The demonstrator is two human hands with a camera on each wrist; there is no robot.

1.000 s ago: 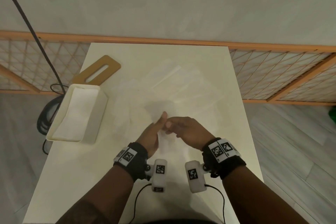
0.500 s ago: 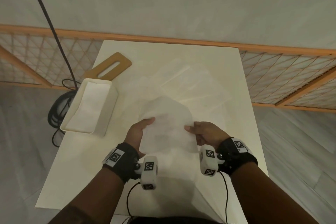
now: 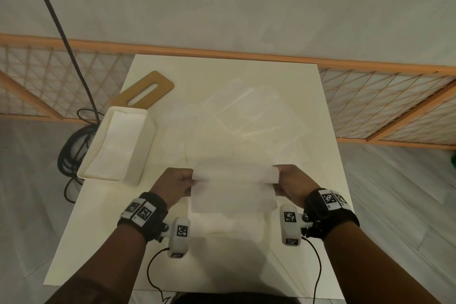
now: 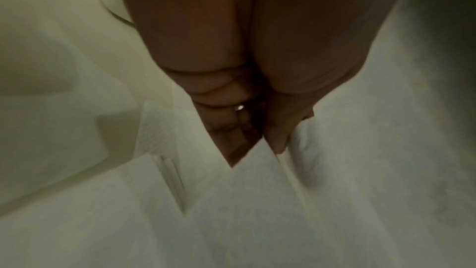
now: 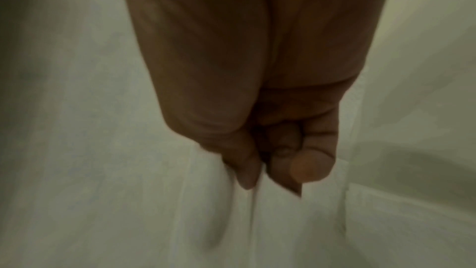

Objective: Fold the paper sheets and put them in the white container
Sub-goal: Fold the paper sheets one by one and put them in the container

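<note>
Head view: your left hand (image 3: 175, 186) and right hand (image 3: 293, 184) each pinch an end of the paper sheet (image 3: 233, 189), stretched above the near table (image 3: 103, 242), likely to align its fold. Left of it, the white container (image 3: 116, 145) holds folded paper.

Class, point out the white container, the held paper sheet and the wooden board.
white container (image 3: 138, 155), head view, right outer wall.
paper sheet (image 3: 234, 190), head view, sheet's middle.
wooden board (image 3: 161, 82), head view, far rounded end.
</note>
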